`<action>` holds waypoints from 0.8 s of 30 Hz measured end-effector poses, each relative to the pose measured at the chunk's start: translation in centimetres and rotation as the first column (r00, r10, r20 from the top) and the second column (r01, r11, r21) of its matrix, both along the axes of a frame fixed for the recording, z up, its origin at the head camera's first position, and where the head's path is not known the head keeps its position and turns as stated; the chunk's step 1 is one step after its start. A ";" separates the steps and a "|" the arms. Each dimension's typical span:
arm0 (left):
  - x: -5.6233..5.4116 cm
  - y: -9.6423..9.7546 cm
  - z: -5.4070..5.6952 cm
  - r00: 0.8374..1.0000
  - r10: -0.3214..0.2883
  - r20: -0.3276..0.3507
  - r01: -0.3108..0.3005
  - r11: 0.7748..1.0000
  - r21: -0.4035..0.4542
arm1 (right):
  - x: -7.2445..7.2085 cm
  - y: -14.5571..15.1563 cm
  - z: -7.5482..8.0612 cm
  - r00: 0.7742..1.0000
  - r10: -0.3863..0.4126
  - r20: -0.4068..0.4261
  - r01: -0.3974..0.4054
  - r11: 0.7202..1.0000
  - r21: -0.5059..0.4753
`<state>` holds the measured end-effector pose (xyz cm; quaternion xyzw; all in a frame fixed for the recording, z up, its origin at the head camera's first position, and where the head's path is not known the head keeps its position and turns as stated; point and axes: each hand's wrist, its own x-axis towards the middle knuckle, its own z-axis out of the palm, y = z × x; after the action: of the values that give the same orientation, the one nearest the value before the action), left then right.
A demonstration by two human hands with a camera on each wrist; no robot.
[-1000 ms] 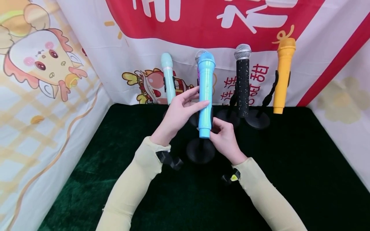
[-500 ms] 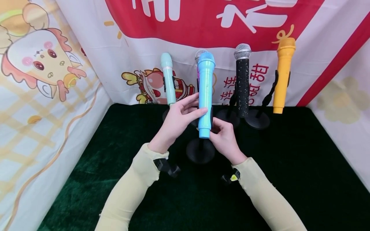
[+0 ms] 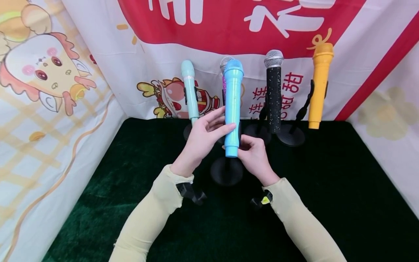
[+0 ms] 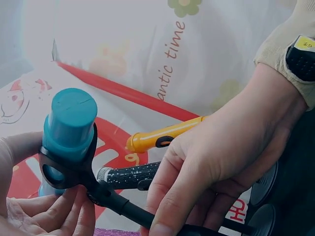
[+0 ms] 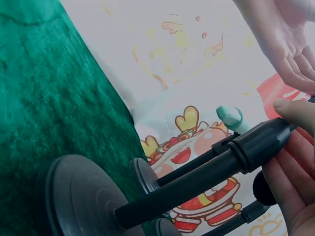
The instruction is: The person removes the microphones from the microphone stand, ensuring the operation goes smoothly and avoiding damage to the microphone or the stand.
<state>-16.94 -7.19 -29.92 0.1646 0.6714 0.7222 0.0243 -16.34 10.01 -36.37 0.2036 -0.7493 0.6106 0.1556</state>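
A glossy blue microphone (image 3: 233, 98) sits in the black clip (image 4: 64, 169) of a microphone stand, in the middle of the head view. My left hand (image 3: 204, 136) holds its lower body, thumb across the front and fingers reaching behind. Just below, my right hand (image 3: 256, 156) grips the stand's black pole (image 5: 192, 184), thumb and fingers round its upper part in the right wrist view. The stand's round base (image 3: 226, 171) rests on the dark green cloth. Part of the pole is hidden behind the microphone and the right hand.
Behind stand several other microphones on black stands: a mint one (image 3: 190, 89), a silver-headed purple one (image 3: 224, 78) mostly hidden, a black speckled one (image 3: 274, 94) and a yellow one (image 3: 320, 87). Printed cloth walls (image 3: 114, 76) enclose the green table cloth (image 3: 131, 174).
My left hand has slid slightly down along the blue microphone. The right hand keeps its grip on the pole, and the stand stays in place.
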 end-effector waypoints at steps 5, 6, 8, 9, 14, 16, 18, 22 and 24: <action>-0.1 0.1 -0.1 1.000 0.003 0.003 -0.003 1.000 0.000 | -0.2 0.3 -0.6 0.996 0.059 0.071 -0.055 0.997 -0.052; -0.1 0.1 -0.1 1.000 0.005 0.004 -0.005 1.000 -0.001 | -0.2 0.3 -0.8 0.993 0.084 0.086 -0.078 0.994 -0.074; -0.1 0.1 -0.2 1.000 0.014 0.003 -0.014 1.000 -0.001 | -0.3 0.3 -1.3 0.983 0.139 0.118 -0.125 0.985 -0.123; -0.2 0.2 -0.3 1.000 0.018 0.000 -0.018 1.000 0.002 | -0.3 0.3 -1.5 0.979 0.159 0.130 -0.142 0.980 -0.137; -0.3 0.6 -0.6 0.997 0.065 -0.043 -0.064 0.998 0.021 | -0.4 -0.3 -2.7 0.975 0.146 0.169 -0.136 0.988 -0.071; -0.4 0.9 -0.7 0.994 0.088 -0.061 -0.086 0.996 0.037 | -0.4 -0.4 -3.1 0.975 0.133 0.177 -0.128 0.991 -0.039; -0.4 1.1 -0.9 0.991 0.106 -0.076 -0.102 0.993 0.052 | -0.5 -0.5 -3.4 0.975 0.130 0.181 -0.125 0.991 -0.037; -0.6 1.4 -1.0 0.988 0.123 -0.089 -0.117 0.990 0.074 | -0.5 -0.5 -3.4 0.973 0.132 0.188 -0.124 0.991 -0.053; -0.7 1.5 -0.9 0.988 0.128 -0.084 -0.122 0.989 0.080 | -0.5 -0.4 -3.4 0.973 0.131 0.192 -0.123 0.991 -0.051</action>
<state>-17.67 -5.73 -30.83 0.1549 0.6534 0.7388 -0.0571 -16.88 9.58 -39.78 0.1873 -0.7343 0.6508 0.0459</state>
